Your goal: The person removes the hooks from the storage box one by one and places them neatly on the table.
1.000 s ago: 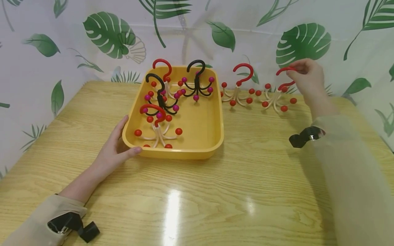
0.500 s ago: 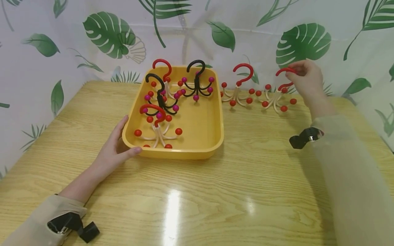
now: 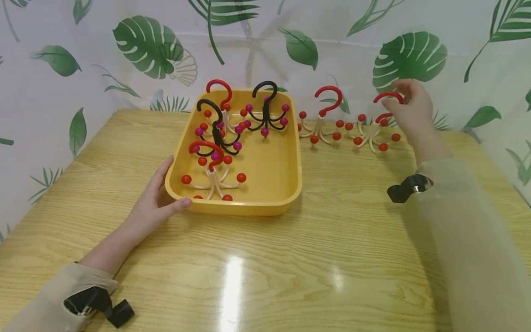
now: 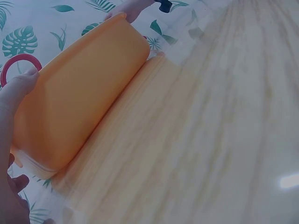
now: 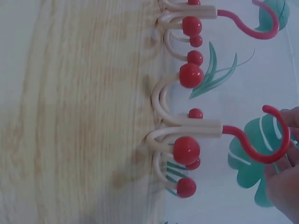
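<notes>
My left hand (image 3: 151, 203) grips the front left corner of a yellow plastic tub (image 3: 244, 208), thumb on the rim and fingers along the side. The tub holds several claw hangers: a red-hooked one (image 3: 212, 177) in front, a black one (image 3: 217, 136) behind it, another black one (image 3: 266, 110) and a red-hooked one (image 3: 224, 94) at the back. At the far right, my right hand (image 3: 415, 103) surrounds the red hook of a standing cream claw hanger (image 3: 371, 133). In the right wrist view its thumb and fingers are spread apart around that hook (image 5: 252, 151).
A second red-hooked cream hanger (image 3: 319, 124) stands on the wooden table (image 3: 332, 258) between the tub and the right hand's hanger. Close behind them rises a leaf-patterned wall covering (image 3: 340, 46).
The right hand's thumb and fingers have parted from the red hook, which now shows more fully. The hanger stays standing. The left hand and the tub have not moved.
</notes>
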{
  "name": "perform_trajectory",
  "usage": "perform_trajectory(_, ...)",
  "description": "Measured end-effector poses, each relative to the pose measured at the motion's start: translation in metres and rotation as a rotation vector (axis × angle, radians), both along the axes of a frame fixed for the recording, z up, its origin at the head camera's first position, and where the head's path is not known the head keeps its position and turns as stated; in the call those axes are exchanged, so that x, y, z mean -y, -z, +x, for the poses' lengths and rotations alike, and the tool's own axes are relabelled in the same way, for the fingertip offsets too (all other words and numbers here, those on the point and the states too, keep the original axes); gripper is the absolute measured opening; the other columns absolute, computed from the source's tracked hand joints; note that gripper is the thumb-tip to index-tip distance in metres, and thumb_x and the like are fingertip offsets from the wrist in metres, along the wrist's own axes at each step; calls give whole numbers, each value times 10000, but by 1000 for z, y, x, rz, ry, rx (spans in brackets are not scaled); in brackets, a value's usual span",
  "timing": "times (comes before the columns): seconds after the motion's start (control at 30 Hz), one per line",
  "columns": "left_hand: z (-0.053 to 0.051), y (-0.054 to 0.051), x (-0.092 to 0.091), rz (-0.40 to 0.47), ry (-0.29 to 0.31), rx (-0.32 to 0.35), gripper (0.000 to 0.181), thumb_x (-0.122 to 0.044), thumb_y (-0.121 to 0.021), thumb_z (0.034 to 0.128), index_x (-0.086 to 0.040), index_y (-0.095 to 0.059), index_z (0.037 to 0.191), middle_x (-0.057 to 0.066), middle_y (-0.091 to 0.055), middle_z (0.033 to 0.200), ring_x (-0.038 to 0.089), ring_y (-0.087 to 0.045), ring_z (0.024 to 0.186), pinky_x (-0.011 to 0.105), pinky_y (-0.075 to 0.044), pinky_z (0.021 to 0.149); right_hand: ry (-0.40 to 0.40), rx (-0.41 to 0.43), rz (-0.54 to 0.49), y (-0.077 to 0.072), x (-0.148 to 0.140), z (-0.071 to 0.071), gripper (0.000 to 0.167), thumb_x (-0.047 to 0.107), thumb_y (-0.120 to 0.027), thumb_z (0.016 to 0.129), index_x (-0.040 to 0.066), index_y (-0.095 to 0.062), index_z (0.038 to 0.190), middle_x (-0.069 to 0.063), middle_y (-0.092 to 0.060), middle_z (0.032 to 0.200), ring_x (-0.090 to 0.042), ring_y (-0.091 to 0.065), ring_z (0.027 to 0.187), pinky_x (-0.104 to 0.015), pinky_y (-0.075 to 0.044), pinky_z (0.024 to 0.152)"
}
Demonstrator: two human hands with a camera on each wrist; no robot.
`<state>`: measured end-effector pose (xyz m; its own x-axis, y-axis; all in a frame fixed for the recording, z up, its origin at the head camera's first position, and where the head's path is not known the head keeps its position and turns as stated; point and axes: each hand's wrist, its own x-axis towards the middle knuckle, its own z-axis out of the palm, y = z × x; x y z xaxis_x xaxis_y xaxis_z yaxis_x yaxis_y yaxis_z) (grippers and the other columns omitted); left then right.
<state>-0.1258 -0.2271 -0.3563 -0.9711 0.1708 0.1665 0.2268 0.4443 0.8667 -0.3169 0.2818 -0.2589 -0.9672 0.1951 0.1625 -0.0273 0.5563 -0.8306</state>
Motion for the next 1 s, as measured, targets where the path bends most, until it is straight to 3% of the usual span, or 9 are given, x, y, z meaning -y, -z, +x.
perform_trajectory(0.2, 0, 0, -1, 1, 2, -4, 940, -251, -713, 862, -279, -69, 1546, 22, -122, 1582, 286, -124, 1429, 625, -59, 1098, -50, -99, 8, -8, 15, 2, 555, 223, -603, 926, 229, -381, 1434, 80, -306, 1515, -54, -193, 1395, -263, -221, 1113)
perform_trajectory(0.3, 0, -1, -1, 8, 7, -6, 935, -245, -712, 862, -290, -73, 1543, 13, -123, 1582, 277, -123, 1430, 622, -55, 1099, -71, -128, 66, -14, 26, 4, 592, 256, -608, 920, 237, -354, 1454, 107, -267, 1528, -54, -182, 1392, -266, -216, 1107)
perform_trajectory(0.37, 1, -1, -1, 9, 8, -4, 935, -246, -711, 863, -292, -71, 1543, 8, -120, 1582, 276, -118, 1431, 625, -53, 1098, -87, -127, 94, -17, 35, 6, 597, 281, -601, 924, 262, -341, 1461, 126, -237, 1534, -89, -210, 1379, -301, -272, 1083)
perform_trajectory(0.57, 1, -1, -2, -1, 2, 6, 937, -257, -710, 865, -302, -65, 1542, 7, -110, 1585, 282, -109, 1433, 634, -51, 1093, -165, -133, 82, -25, 65, 16, 569, 285, -605, 926, 293, -367, 1443, 177, -217, 1530, -60, -151, 1397, -386, -188, 1128)
perform_trajectory(0.7, 1, -2, -2, -3, 1, 2, 933, -253, -707, 867, -301, -66, 1543, 11, -109, 1586, 285, -112, 1432, 630, -51, 1096, -218, -157, 96, -29, 88, 17, 568, 266, -618, 925, 261, -384, 1442, 177, -229, 1529, -44, -153, 1399, -363, -165, 1140)
perform_trajectory(1.0, 2, -2, -2, -11, -3, 7, 941, -257, -707, 867, -261, -59, 1549, 17, -102, 1588, 295, -105, 1433, 637, -56, 1091, -332, -241, 202, -26, 134, 6, 576, 270, -634, 922, 186, -397, 1439, 123, -259, 1529, -29, -207, 1380, -232, -184, 1112)
